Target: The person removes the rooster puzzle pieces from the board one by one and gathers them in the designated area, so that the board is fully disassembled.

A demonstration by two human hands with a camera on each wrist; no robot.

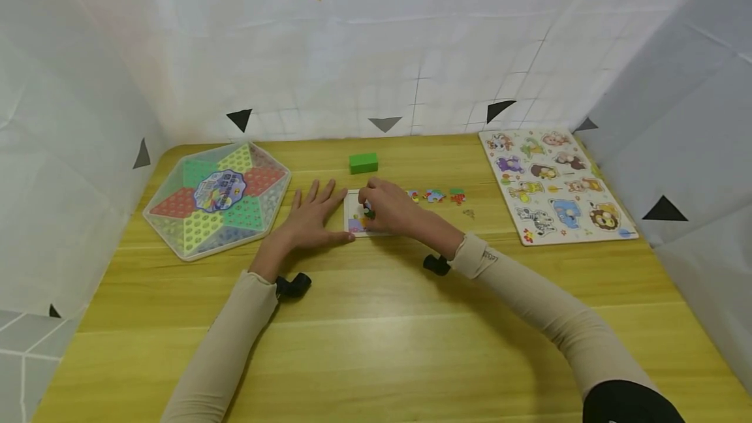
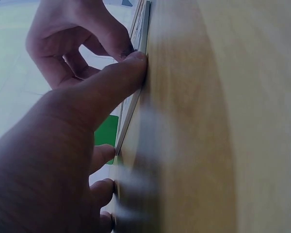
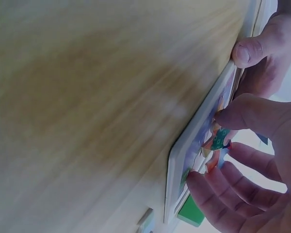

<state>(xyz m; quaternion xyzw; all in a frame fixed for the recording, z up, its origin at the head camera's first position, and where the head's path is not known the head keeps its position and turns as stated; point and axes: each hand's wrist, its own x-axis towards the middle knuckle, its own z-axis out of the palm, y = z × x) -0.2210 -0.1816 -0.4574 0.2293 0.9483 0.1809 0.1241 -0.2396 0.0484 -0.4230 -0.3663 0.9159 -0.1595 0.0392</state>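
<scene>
Right grip pinches, left grip braces

Tight work here! The right grip has a green piece between thumb and fingers, right over the frame; whether it touches the picture inside, you can't quite tell. The left grip lies spread, thumb at the frame's near left corner, index fingertip by the far left one. All of it in the far half of the bench.

Danger? A tilted piece could snag its neighbours and lift them, I'd say; and should that left thumb slacken, a hard push might slide the thin frame. A careless swing right could scatter the loose pieces, lined up just beside the right grip.

Room, then: the green block sits close beyond the frame's far edge, the star board crowds the left grip, the animal board lies well off right. Near side? Wide bare wood, plenty to back into!
</scene>
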